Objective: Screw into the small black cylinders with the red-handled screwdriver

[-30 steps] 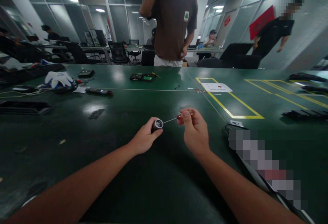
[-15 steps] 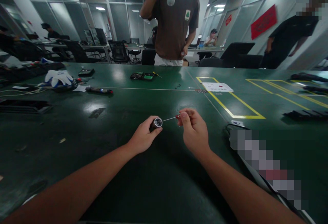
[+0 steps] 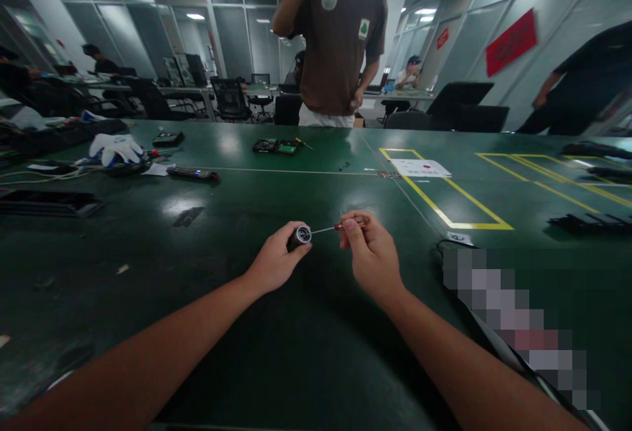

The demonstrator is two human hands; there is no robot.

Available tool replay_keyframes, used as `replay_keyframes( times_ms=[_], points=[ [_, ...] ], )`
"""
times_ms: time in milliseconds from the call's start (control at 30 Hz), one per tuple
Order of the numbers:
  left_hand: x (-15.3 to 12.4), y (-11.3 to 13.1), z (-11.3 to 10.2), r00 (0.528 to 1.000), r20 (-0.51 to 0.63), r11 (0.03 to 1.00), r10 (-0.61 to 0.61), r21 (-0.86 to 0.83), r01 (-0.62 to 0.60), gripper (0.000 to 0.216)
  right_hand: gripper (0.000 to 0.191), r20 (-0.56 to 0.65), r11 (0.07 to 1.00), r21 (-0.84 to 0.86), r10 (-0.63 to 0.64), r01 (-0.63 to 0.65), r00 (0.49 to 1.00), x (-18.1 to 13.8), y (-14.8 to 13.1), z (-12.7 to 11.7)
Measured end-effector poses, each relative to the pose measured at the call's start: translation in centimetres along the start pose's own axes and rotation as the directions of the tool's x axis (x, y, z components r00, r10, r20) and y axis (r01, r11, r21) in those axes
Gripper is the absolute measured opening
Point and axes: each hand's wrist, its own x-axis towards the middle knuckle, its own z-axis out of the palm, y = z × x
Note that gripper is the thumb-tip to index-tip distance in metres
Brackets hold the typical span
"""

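Observation:
My left hand is closed around a short dark cylinder, its open, light-rimmed end turned to the right. What fills that end is too small to make out. Between the fingers of my right hand is a screwdriver with a reddish, see-through handle. Its thin metal shaft points left, and the tip reaches into the cylinder's open end. Both hands are above the green table, near its middle.
White gloves and a dark pen-shaped tool lie at the left. An open case stands farther back. Yellow tape and a paper sheet are at the right. Across the table stands a person raising a bottle.
My right hand has shifted slightly left, and more of the screwdriver's handle shows. My left hand keeps its hold on the cylinder. The person at the far right has moved.

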Motion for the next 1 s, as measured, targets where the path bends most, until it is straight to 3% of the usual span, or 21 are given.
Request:
replay_keyframes(
  times_ms=[200,300,367,467,667,767,867,1000],
  points=[
    [0.1,-0.4,-0.2,0.999,-0.034,0.995,0.035,0.092,-0.032,0.025,0.024,0.170,0.996,0.084,-0.039,0.025,0.985,-0.4,-0.4,0.0],
    [0.1,-0.7,-0.2,0.998,0.001,0.990,0.061,0.128,-0.060,0.027,0.038,0.137,0.998,-0.008,-0.067,0.069,0.988,-0.6,-0.5,0.0],
    [0.1,-0.7,-0.2,0.997,0.020,0.987,0.072,0.142,-0.074,0.028,0.035,0.101,0.998,-0.037,-0.049,0.053,0.994,-0.5,-0.4,0.0],
    [0.1,-0.4,-0.3,0.997,0.026,0.984,0.072,0.162,-0.075,0.030,0.022,0.022,1.000,0.031,0.000,-0.001,1.000,-0.3,-0.3,0.2],
    [-0.2,0.5,-0.3,0.997,0.050,0.977,0.054,0.204,-0.063,0.035,0.025,-0.086,0.993,0.103,0.069,-0.060,0.994,0.4,0.5,0.4],
    [-0.2,0.7,-0.5,0.987,0.104,0.953,0.119,0.268,-0.143,0.034,0.027,-0.104,0.938,0.287,0.231,-0.193,0.967,1.3,1.5,0.1],
    [0.2,0.6,-0.8,0.982,0.109,0.934,0.152,0.308,-0.179,0.032,0.029,0.011,0.769,0.527,0.419,-0.361,0.908,2.2,2.5,-0.4],
    [0.5,0.2,-1.0,0.990,0.082,0.952,0.114,0.275,-0.132,0.035,0.030,-0.102,0.811,0.517,0.377,-0.275,0.920,2.4,2.9,-0.3]
  ],
)
